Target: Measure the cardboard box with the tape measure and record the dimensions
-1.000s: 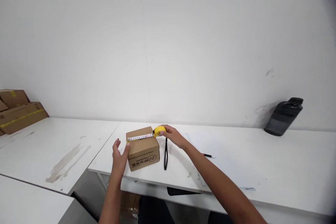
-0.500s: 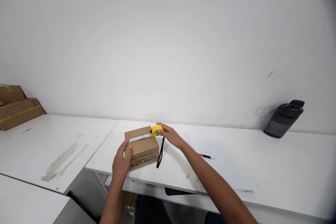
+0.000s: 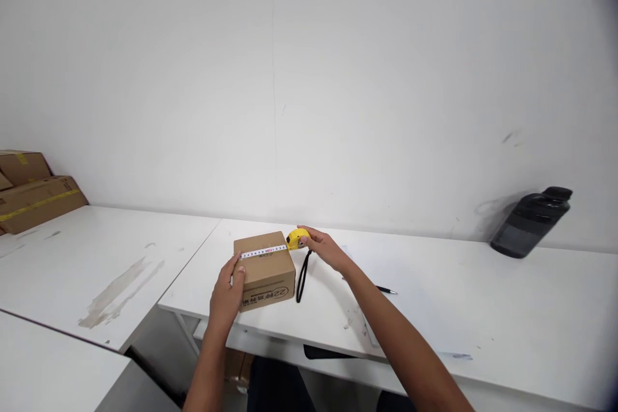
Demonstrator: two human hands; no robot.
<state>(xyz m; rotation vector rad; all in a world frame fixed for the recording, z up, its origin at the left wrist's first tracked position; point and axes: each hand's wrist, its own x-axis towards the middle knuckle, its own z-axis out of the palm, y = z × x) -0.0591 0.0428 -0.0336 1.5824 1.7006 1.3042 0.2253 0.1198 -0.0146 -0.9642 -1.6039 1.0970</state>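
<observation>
A small brown cardboard box [image 3: 265, 273] with dark printing on its front stands on the white table. Across its top lies the white blade [image 3: 261, 252] of a yellow tape measure [image 3: 298, 238], pulled out from left to right. My left hand [image 3: 228, 290] grips the box's left end, thumb on the near side and fingertips by the blade's end; the end itself is hidden. In my right hand [image 3: 324, 250] is the tape measure's case, held just past the box's right edge. A black wrist strap [image 3: 303, 277] hangs from the case onto the table.
Right of the box, a pen [image 3: 386, 290] lies on the table, partly behind my right forearm, near white paper [image 3: 415, 315]. A dark bottle [image 3: 531, 222] stands by the wall. Larger taped boxes [image 3: 43, 199] are stacked far left. The table's front edge [image 3: 270, 338] runs close below the box.
My right hand has drawn the tape measure's case a little rightward, off the box's top and past its right edge, so more blade shows. The view has shifted slightly.
</observation>
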